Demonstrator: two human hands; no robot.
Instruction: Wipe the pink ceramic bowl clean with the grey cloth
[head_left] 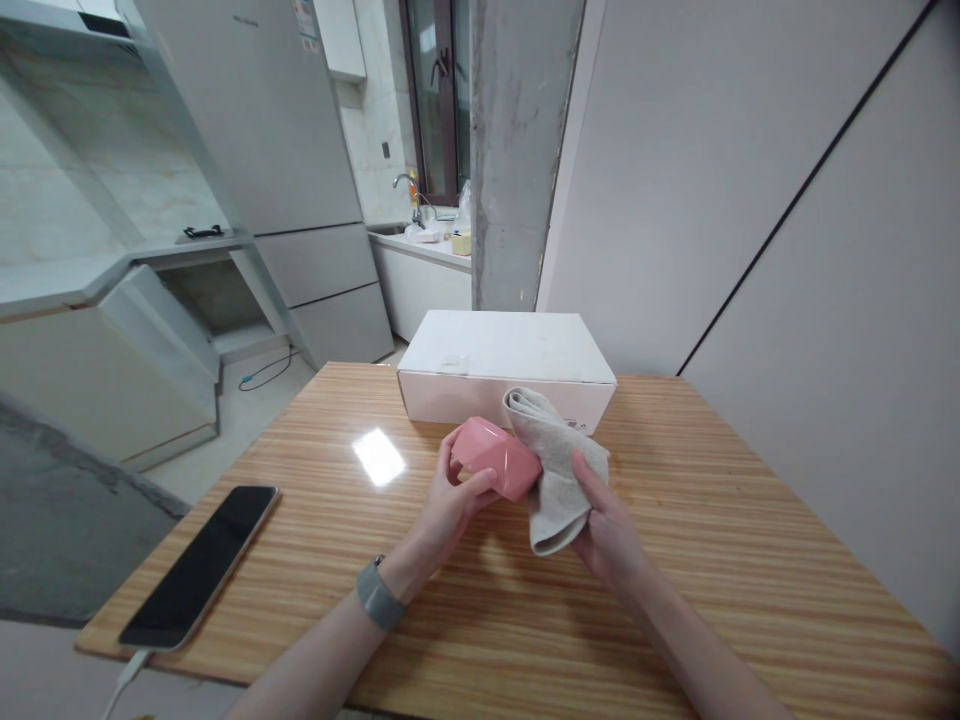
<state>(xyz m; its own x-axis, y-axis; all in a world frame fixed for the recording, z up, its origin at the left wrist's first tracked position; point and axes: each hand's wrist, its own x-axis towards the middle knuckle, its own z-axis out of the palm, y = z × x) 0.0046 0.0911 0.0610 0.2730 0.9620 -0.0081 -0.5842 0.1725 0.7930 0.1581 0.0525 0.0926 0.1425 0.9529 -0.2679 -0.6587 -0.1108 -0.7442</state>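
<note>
My left hand [461, 490] is closed around a glossy pink faceted object [499, 455], its thumb on the near side. The object is tilted and held above the table; its exact kind cannot be made out. In my right hand [607, 525] is a folded light grey cloth [559, 480], gripped with the thumb on top. The cloth's left edge touches the right end of the pink object. Part of the right hand's fingers is hidden behind the cloth.
A white cardboard box [510, 345] stands at the back of the wood-grain table [712, 560], just beyond my hands. A black phone [202, 565] with a white cable [127, 680] lies at the left edge. A wall [750, 200] borders the right side.
</note>
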